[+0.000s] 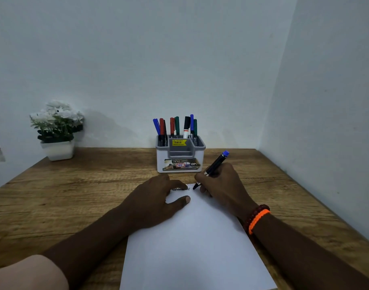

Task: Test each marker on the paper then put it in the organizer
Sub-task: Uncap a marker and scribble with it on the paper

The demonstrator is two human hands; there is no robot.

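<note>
We see the right hand (223,185) gripping the blue marker (214,167), tip on the paper's (196,243) far edge, left hand (156,199) flat, fingers relaxed, pressing the sheet.

Organizer (180,158) blocks centre frame; flowerpot (58,150) stands at left; bare bench (95,185) lies open between them

Wooden desk (74,197), pale corner walls (137,59)

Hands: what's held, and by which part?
Right hand grips the marker low on its barrel, near the tip. Left hand holds nothing; it rests flat on the paper.
</note>
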